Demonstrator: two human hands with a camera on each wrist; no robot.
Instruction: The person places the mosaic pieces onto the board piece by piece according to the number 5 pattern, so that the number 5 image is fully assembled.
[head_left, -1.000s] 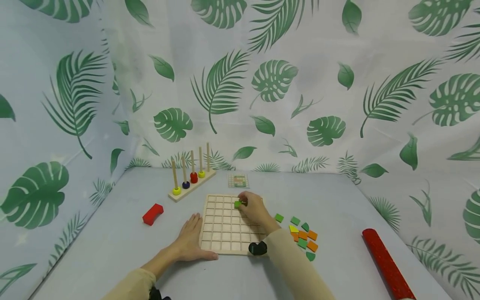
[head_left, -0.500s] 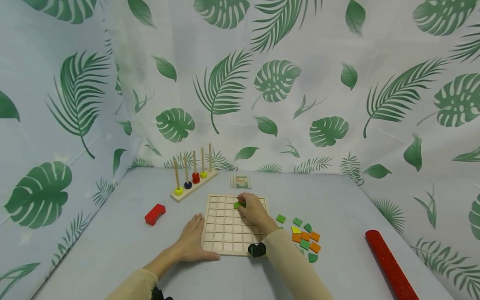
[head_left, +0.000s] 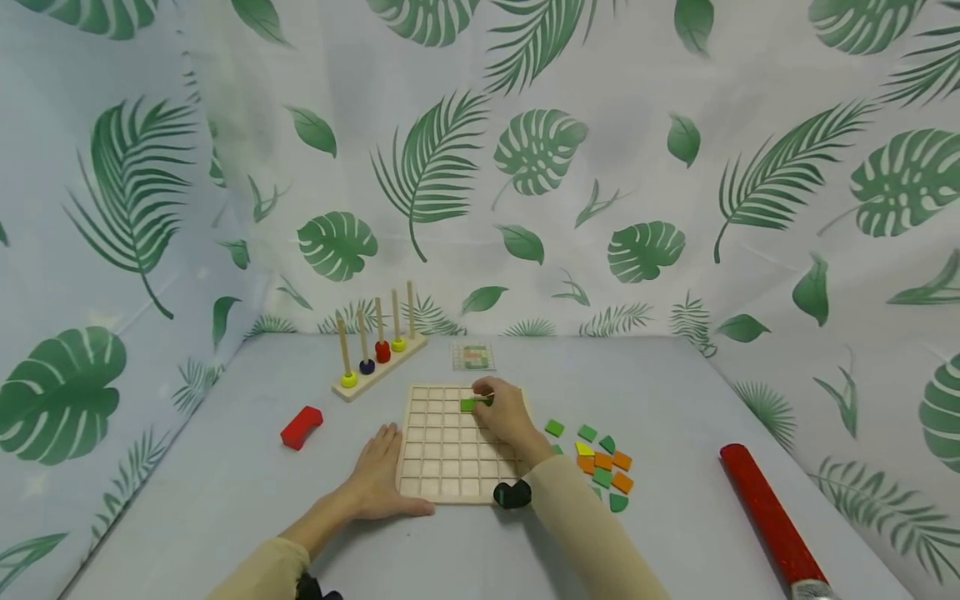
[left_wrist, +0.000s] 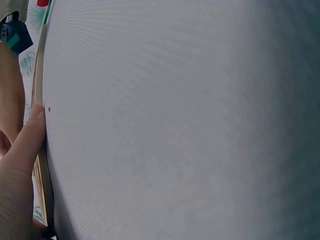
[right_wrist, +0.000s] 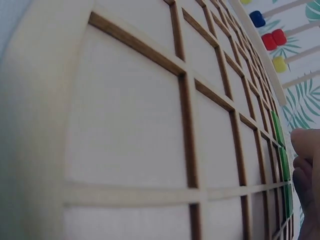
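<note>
A wooden grid board [head_left: 442, 452] with square cells lies flat on the table. My left hand [head_left: 377, 479] rests at its front left corner, fingers spread along the left side and thumb along the front edge. In the left wrist view the thumb [left_wrist: 27, 142] lies against the board's edge. At the far part of the board, my right hand [head_left: 507, 417] pinches a green tile [head_left: 487, 400] between thumb and fingers, partly in shadow. Another green tile [head_left: 467, 406] sits in the cell to its left. The right wrist view shows green tiles [right_wrist: 284, 164] in a row by the curled fingers.
Loose green, orange and yellow tiles [head_left: 602, 460] lie right of the board. A pattern card [head_left: 473, 357] is behind it. A peg stand with coloured beads [head_left: 382, 352] stands back left, a red arch block [head_left: 302, 428] left, a red roll [head_left: 772, 512] far right.
The right hand stays over the same far cells, its fingers shifting only slightly at the green tile. The left hand keeps its place at the board. The head view has shifted a little.
</note>
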